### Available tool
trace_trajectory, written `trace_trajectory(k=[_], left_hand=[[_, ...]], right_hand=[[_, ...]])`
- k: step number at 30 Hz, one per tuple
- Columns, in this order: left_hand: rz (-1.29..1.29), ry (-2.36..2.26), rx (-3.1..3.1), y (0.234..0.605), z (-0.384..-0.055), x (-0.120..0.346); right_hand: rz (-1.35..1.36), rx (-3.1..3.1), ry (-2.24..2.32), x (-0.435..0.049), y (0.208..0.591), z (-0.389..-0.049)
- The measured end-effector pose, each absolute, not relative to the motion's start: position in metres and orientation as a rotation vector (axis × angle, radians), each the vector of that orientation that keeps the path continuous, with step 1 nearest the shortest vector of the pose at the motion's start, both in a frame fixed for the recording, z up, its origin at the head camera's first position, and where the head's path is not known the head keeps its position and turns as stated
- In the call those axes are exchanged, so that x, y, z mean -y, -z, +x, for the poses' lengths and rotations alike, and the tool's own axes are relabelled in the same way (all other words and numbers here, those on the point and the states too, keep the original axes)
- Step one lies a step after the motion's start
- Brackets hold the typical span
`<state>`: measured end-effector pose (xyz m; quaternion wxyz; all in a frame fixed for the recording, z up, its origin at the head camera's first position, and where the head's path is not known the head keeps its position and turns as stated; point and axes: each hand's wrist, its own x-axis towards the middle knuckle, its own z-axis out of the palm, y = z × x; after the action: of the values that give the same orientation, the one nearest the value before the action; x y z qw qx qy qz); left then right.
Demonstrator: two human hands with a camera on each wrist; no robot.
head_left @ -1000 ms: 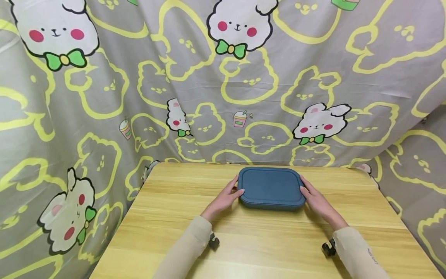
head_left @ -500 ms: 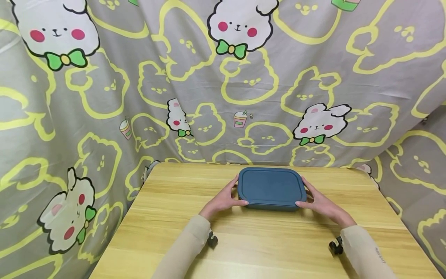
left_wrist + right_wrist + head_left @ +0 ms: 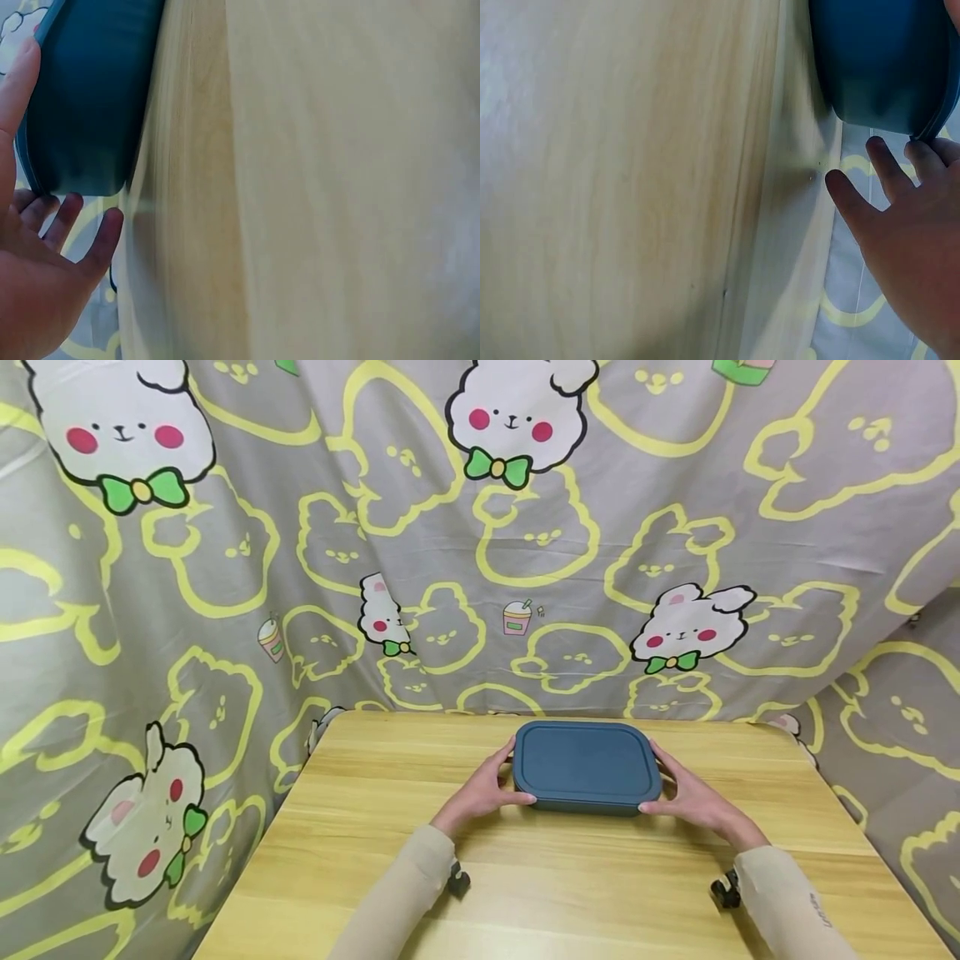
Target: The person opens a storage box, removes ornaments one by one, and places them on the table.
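Observation:
A dark blue rectangular lunch box (image 3: 587, 762) with rounded corners and a flat lid lies at the far side of the wooden table. At its left end my left hand (image 3: 482, 789) holds it, thumb at the near corner and fingers reaching along the side. My right hand (image 3: 693, 797) mirrors this grip at the opposite end. In the left wrist view, the box's smooth wall (image 3: 97, 97) lies between thumb and fingertips, with the little finger spread away from it. Seen from the right wrist, some fingertips (image 3: 922, 154) meet the lid's rim, while the little finger stands apart.
The light wooden table (image 3: 570, 885) ends just behind the box. A grey curtain (image 3: 555, 543) with cartoon bunnies and yellow outlines hangs behind and along both sides. Black wrist devices (image 3: 726, 889) sit under both beige sleeves.
Both thumbs have moved from the lid's side edges to the box's near corners. The right hand and forearm have shifted slightly right. The box has stayed almost in place.

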<state>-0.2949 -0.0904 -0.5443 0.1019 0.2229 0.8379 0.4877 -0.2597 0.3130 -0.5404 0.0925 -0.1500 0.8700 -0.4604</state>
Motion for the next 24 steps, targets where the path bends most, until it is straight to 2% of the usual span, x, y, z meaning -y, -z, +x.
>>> trace_trajectory(k=[12, 24], left_hand=[[0.750, -1.285, -2.644, 0.5466, -0.2940, 0.0902], [0.694, -1.220, -2.728, 0.5397, -0.2909, 0.0855]], right_hand=[[-0.438, -2.697, 1.273, -0.3134, 0.5391, -0.2580], [-0.435, -2.775, 1.207, -0.3153, 0.5329, -0.2559]])
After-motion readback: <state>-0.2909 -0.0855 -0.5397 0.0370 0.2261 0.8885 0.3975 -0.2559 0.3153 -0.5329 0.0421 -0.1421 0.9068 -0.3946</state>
